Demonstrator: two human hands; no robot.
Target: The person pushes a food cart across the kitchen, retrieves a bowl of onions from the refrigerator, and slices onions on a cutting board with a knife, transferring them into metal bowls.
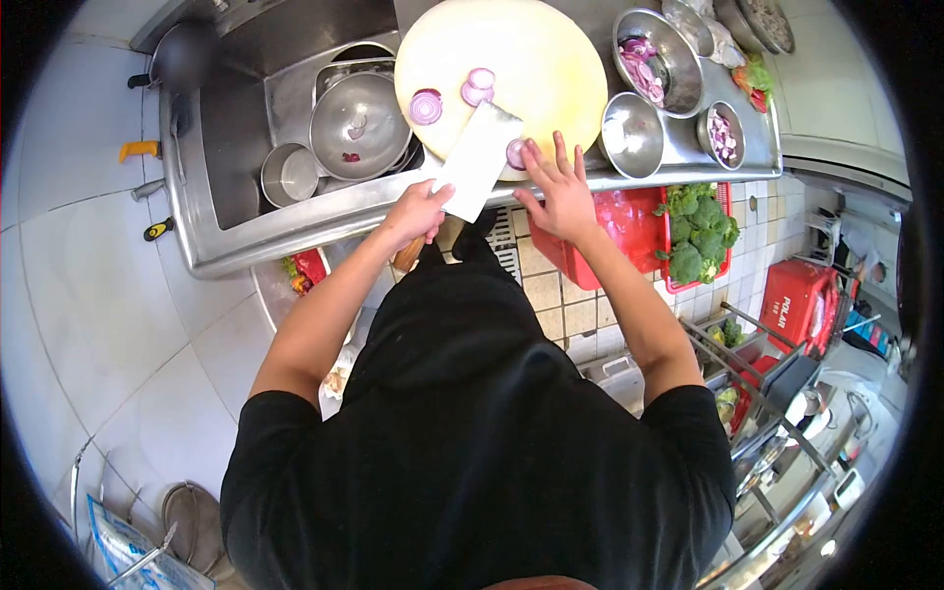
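Note:
My left hand (pixel 418 211) is closed around the wooden handle and blade base of a cleaver (pixel 480 162). The wide blade lies over the front part of a round, pale yellow cutting board (pixel 551 59). Fingers spread, my right hand (pixel 562 192) reaches over the board's front edge. Its fingertips are right at a small cut piece of red onion (pixel 515 153), just right of the blade. Farther back on the board are a purple-ringed onion slice (pixel 426 107) and overlapping onion slices (pixel 478 88).
Metal bowls stand right of the board: one bare (pixel 631 135), a larger one (pixel 678 59) and a small one (pixel 725 136) with cut onion. Left is a sink (pixel 231 118) holding a colander-like bowl (pixel 359 123) and pot (pixel 290 174). Below right, broccoli (pixel 700 236) fills a red basket.

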